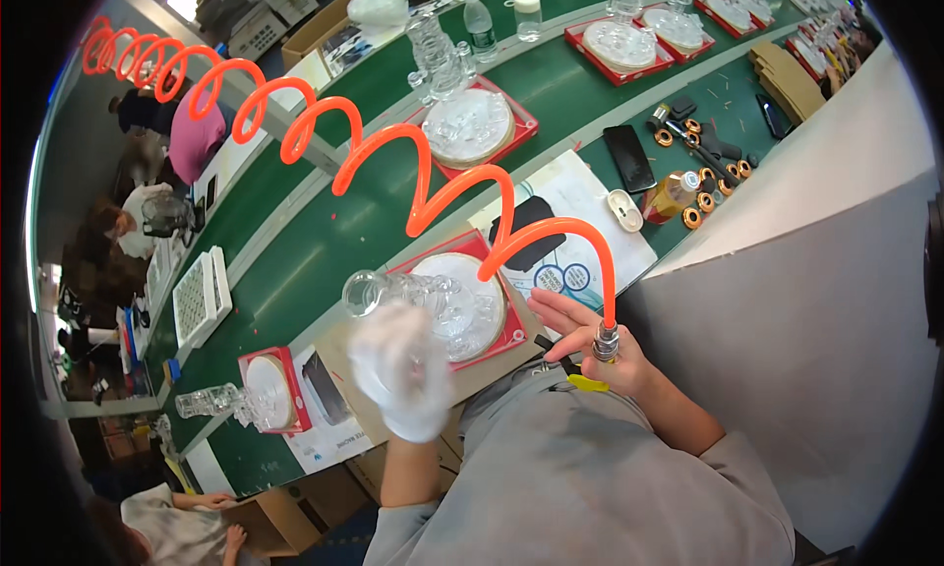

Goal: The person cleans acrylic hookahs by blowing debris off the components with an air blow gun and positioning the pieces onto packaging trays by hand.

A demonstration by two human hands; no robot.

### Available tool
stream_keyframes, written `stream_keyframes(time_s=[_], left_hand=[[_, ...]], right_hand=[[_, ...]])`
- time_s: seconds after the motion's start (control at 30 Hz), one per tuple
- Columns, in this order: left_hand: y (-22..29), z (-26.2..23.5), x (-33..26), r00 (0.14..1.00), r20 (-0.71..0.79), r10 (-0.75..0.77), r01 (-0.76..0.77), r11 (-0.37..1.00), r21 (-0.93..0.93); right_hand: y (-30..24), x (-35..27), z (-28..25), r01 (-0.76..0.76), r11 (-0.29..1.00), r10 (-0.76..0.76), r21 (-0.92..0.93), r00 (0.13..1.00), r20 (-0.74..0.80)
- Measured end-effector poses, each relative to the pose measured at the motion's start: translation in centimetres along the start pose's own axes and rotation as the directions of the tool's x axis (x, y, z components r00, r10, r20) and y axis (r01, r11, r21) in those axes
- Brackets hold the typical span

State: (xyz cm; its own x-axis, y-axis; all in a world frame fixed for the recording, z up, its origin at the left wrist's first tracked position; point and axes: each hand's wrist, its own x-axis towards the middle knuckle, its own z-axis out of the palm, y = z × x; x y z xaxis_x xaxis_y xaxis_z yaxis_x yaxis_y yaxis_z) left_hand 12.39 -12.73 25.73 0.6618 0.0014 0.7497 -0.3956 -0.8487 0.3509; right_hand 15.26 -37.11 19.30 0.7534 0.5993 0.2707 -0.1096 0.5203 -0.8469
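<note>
In the head view, your left hand (pixel 401 374), in a white glove and blurred, sits at lower centre, closed around a clear glass piece (pixel 418 296) held up over the red tray (pixel 472 246) with its white round pad. Your right hand (pixel 595 345), bare, is just right of it, gripping the metal nozzle (pixel 606 342) of the orange coiled hose (pixel 324 133), which loops away to the upper left. Both trays lie on the green bench (pixel 324 241); your hands are apart.

At frame centre the glass piece (pixel 423 305) lies over the round tray (pixel 492 315), the phone (pixel 629 158) upper right, another tray (pixel 280 389) lower left
</note>
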Motion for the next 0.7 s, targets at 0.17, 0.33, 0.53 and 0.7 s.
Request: stream_keyframes(time_s=[0.17,0.33,0.53,0.7], left_hand=[[6.6,-0.1,-2.2,0.883,0.429,-0.192,0.397,0.794,-0.46],[6.6,-0.1,-6.8,0.748,0.414,-0.52,0.487,0.004,-0.873],[5.0,-2.7,-7.3,0.718,0.354,-0.599,0.55,0.177,-0.816],[3.2,-4.8,-7.6,0.671,0.242,-0.701,0.493,0.177,-0.852]], right_hand=[[-1.2,1.8,2.1,-0.306,0.859,0.439,-0.411,0.852,0.284],[0.3,1.7,1.9,-0.113,0.947,0.209,-0.3,0.928,0.31],[1.6,1.0,-1.3,-0.379,0.924,0.367,0.051,0.841,-0.398],[2.5,0.9,-1.1,-0.327,0.934,0.356,0.142,0.822,-0.445]])
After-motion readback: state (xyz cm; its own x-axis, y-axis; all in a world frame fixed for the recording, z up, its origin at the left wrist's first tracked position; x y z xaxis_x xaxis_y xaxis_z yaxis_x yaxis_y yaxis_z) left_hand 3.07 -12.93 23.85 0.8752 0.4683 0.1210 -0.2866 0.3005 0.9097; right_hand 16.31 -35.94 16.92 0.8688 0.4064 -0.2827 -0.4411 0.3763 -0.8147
